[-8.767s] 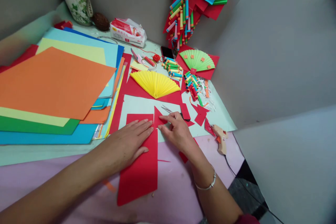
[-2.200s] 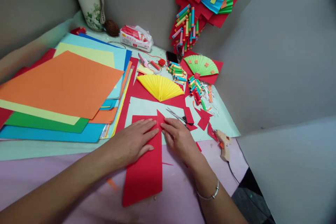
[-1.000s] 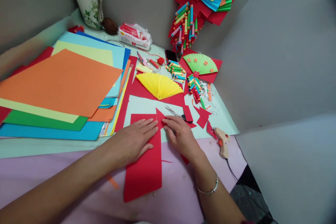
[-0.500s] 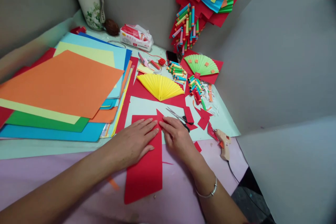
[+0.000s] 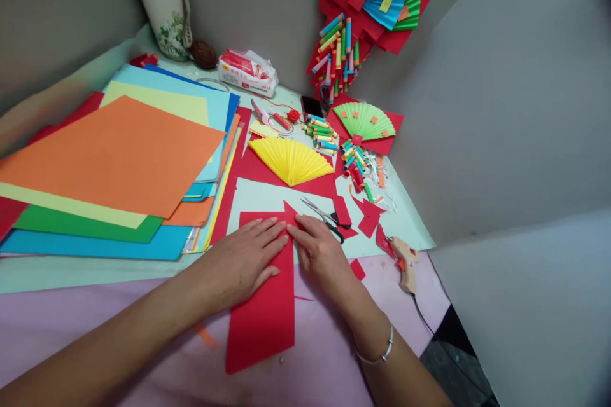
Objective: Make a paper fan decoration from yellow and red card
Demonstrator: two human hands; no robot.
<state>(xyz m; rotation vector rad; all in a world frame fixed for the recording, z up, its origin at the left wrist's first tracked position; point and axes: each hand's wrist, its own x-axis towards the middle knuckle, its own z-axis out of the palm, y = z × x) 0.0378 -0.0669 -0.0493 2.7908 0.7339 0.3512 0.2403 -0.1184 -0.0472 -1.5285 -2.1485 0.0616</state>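
A folded sheet of red paper (image 5: 265, 331) lies lengthwise in front of me, its upper right corner ending in a pointed flap. My left hand (image 5: 251, 257) rests flat on it, fingers stretched out and palm down. At the paper's right edge, near the flap, my right hand (image 5: 319, 248) has its fingers bent together on the edge, fingertips almost touching those of the left. A pair of scissors (image 5: 319, 208) with black handles lies just beyond the right hand, beside red paper scraps (image 5: 370, 219).
A yellow pleated fan (image 5: 291, 162) lies on red paper further back. Coloured sheets (image 5: 119, 159) are stacked at left. Small paper rolls (image 5: 321, 135), a green fan (image 5: 365, 119) and a glue gun (image 5: 405, 264) with a cord are at right. A white cup (image 5: 160, 3) stands behind.
The view has shifted very slightly. Both hands stay in nearly the same place on the red paper.
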